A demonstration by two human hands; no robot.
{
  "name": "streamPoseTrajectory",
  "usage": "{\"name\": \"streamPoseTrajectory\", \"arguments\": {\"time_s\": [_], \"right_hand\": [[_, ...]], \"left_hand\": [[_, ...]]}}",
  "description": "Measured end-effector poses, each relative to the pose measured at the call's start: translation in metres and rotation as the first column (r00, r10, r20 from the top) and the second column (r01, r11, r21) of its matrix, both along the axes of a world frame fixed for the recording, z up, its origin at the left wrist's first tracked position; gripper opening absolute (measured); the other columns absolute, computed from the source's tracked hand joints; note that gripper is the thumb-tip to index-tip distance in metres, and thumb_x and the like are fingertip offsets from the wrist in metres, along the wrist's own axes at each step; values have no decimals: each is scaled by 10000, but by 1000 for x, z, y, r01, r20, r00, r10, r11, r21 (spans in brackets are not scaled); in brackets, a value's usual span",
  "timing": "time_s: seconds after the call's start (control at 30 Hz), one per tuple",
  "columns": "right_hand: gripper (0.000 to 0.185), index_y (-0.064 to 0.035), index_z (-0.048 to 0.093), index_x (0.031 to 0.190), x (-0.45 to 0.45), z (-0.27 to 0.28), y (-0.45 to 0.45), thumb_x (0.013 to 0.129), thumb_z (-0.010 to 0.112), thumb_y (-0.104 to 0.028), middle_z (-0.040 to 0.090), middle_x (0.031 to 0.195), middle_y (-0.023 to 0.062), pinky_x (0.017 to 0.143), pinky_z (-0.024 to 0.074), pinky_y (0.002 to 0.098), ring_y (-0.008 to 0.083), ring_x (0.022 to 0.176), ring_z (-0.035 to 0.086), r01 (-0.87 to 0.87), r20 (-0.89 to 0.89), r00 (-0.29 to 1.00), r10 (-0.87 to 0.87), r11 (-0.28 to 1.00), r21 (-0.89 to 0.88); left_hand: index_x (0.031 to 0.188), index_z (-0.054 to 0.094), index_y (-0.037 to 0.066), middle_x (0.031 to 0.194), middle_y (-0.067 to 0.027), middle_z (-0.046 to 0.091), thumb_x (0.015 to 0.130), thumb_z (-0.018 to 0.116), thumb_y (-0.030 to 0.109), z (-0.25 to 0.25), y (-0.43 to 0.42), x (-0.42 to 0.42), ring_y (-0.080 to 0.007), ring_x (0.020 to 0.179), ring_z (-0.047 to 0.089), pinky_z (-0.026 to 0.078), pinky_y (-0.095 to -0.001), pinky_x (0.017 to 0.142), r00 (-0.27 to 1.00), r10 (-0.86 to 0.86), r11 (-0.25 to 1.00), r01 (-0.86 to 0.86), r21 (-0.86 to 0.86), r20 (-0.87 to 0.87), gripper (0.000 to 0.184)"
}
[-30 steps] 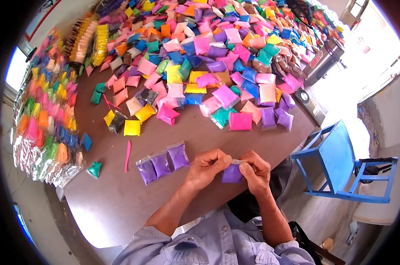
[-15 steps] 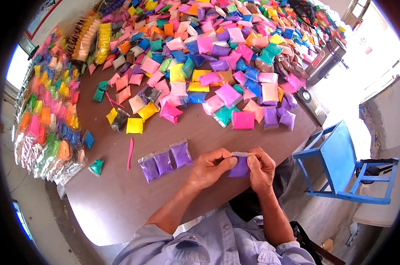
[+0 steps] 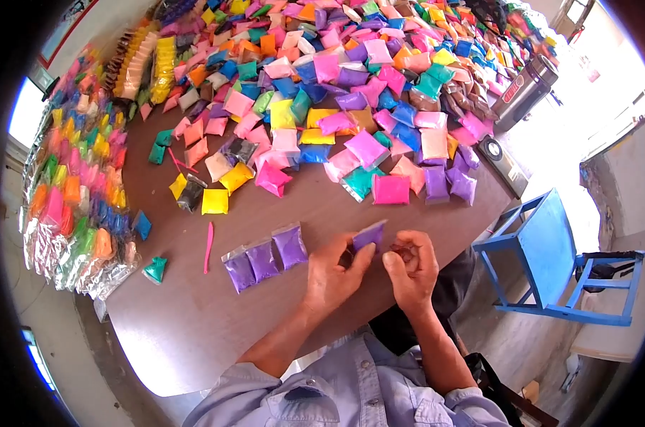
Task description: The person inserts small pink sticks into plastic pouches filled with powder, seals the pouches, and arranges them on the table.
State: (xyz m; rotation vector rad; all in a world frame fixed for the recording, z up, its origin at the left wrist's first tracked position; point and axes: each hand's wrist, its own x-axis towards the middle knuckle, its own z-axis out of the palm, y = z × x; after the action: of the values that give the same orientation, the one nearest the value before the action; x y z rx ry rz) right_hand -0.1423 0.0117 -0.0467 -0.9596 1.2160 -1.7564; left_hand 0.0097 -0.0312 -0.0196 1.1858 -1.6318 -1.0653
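My left hand [image 3: 334, 274] pinches a small purple packet [image 3: 369, 235] in clear film, its thumb on the near side. The packet is tilted up above the fingers. Just right of it, my right hand [image 3: 413, 274] is apart from the packet, its fingers curled in toward the thumb; whether anything small is between them is hidden. Left of my hands, three purple packets [image 3: 262, 261] lie side by side in a slanting row on the brown table [image 3: 194, 320]. A pink plastic knife-like stick [image 3: 208, 248] lies farther left.
A large heap of coloured packets [image 3: 336, 67] covers the back of the table. Bundled packets in clear bags [image 3: 77, 185] stand at the left edge. A dark flask [image 3: 525, 92] and a small device with a round dial [image 3: 501, 165] are at right. A blue chair [image 3: 532, 249] stands beside the table.
My right hand has let go of the purple packet and moved slightly away from it. My left hand has raised and tilted the packet, shifting it a little left.
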Motion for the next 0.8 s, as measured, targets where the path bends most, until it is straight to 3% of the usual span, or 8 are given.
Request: {"name": "streamPoseTrajectory", "arguments": {"time_s": [0.1,0.2,0.23,0.37,0.5,0.6,0.73,0.8], "right_hand": [[369,11,658,1146,-4,0,-3,820,829,-12,643,1086,95,761,531,276,158,888,644,-68,-396,916,56,998,-16],[370,11,656,1147,-4,0,-2,824,832,-28,648,1059,74,755,532,277,149,895,643,-65,-396,916,69,998,23],[328,13,655,1153,-1,6,-1,863,800,-37,655,1035,65,763,525,275,144,905,640,-57,-276,958,74,996,68],[189,32,658,1160,-6,8,1,977,669,-18,665,1044,86,773,503,266,143,896,628,24,-309,951,8,995,100],[113,66,690,1081,-10,12,-1,991,636,24,672,1046,110,768,492,256,144,873,620,1,-390,921,-11,1000,-26],[114,61,696,1083,-11,14,-1,984,647,30,667,1038,108,747,477,246,131,867,617,-46,-429,903,35,999,-16],[110,53,696,1074,-9,21,-3,970,664,40,654,1007,94,708,454,244,112,837,592,-61,-438,898,49,998,-12],[94,43,694,1045,-7,21,-1,953,676,55,641,958,75,686,435,247,104,807,572,-64,-252,964,90,992,109]], "left_hand": [[1103,714,16,988,-161,732,876,805,67,-8,-4,-1,-321,829,716,582,-394,729,995,39,979,-20,-202,89,249],[1148,719,29,1157,-172,708,829,817,63,-13,0,0,-377,977,714,599,-437,827,989,-22,919,77,-386,147,336],[1176,721,35,1239,-173,688,803,824,60,-13,2,0,-386,1049,707,600,-452,876,975,-58,888,148,-434,213,388],[1240,708,43,1264,-166,689,781,881,107,-6,0,-3,-371,1075,705,606,-415,851,975,-100,838,191,-511,199,495],[1213,726,38,1182,-153,724,828,854,101,3,2,-4,-280,993,721,586,-345,783,999,-33,965,34,-260,9,410],[1161,739,29,1049,-131,747,868,820,69,-1,-4,3,-229,886,725,571,-313,780,983,-162,980,170,-100,90,306],[1128,742,20,951,-93,759,918,784,46,-13,-4,0,-138,820,694,550,-274,776,985,-153,984,145,-100,-74,215],[1129,738,13,957,-47,759,952,772,51,-14,-3,2,-72,844,648,538,-262,782,983,-139,989,143,28,-119,184]]}}
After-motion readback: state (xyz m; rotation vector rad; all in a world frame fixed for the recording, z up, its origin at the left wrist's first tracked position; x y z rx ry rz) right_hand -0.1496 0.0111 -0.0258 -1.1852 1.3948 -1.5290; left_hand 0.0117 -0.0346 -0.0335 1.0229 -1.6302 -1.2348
